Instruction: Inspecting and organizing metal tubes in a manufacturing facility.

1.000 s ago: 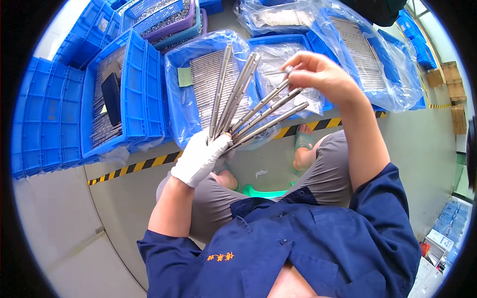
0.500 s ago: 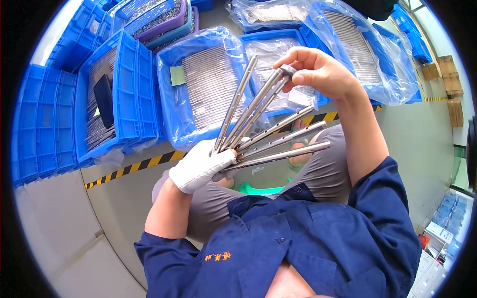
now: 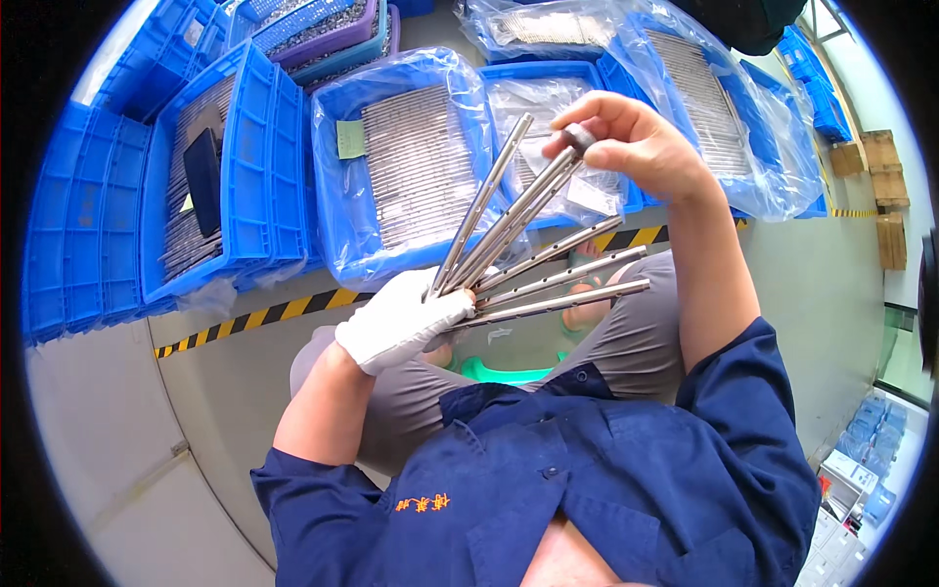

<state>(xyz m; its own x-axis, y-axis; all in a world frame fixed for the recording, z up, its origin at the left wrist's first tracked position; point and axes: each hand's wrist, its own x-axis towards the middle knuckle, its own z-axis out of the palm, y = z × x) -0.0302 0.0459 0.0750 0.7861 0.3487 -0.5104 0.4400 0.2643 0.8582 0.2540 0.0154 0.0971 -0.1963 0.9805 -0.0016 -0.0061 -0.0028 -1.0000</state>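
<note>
Several slim metal rods (image 3: 556,256) with small holes along their sides fan out from my left hand (image 3: 396,325), which wears a white glove and is closed round their near ends. My right hand (image 3: 641,147), bare, pinches a small dark grey round piece (image 3: 579,138) between thumb and fingers. That piece sits at the far tip of one of the upper rods; whether it is around the tip or only against it I cannot tell. One rod stands apart to the left, and the lower ones spread to the right over my knees.
In front stands a blue plastic-lined crate (image 3: 328,210) of similar rods. At left are stacked blue crates (image 3: 256,166) with a dark phone-like object (image 3: 202,181) on the rods inside. Baskets (image 3: 337,44) of small metal parts stand behind. A green stool (image 3: 514,373) shows below my legs.
The dark round piece and my right hand have shifted slightly right. The fanned rods have tilted a little to the right with my left hand. The view has moved slightly.
</note>
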